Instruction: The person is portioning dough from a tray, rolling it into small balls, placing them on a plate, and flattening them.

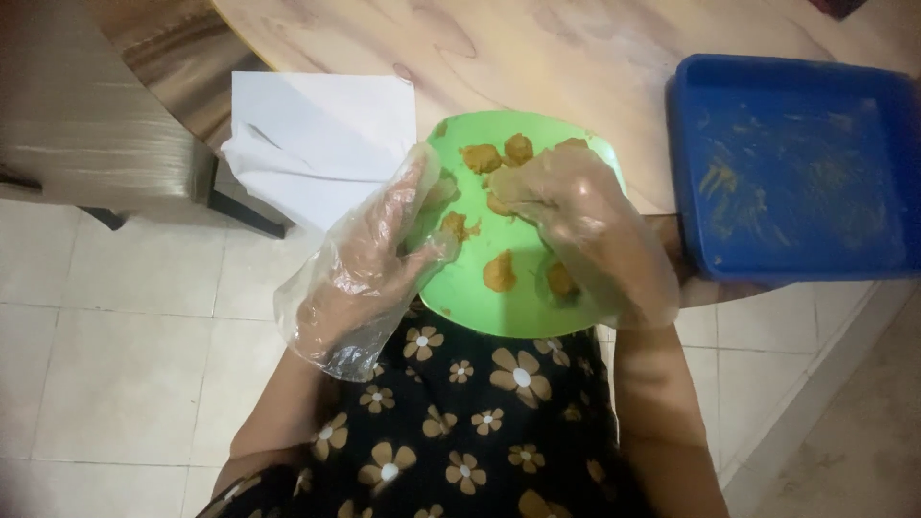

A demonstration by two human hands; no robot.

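A dark flowered dress lies nearest. The green plate overhangs the table edge, bare tabletop beyond. The left hand, fingers loosely apart, steadies the plate's left rim; the right hand pinches brown dough over the plate.

You're in a home dining spot | round wooden table | pale tiled floor | chair far left

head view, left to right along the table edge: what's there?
White sheet of paper → left hand in a clear plastic glove → round green plate with brown dough lumps → right hand, gloved, over the plate's right side → blue rectangular tray smeared with brown residue.
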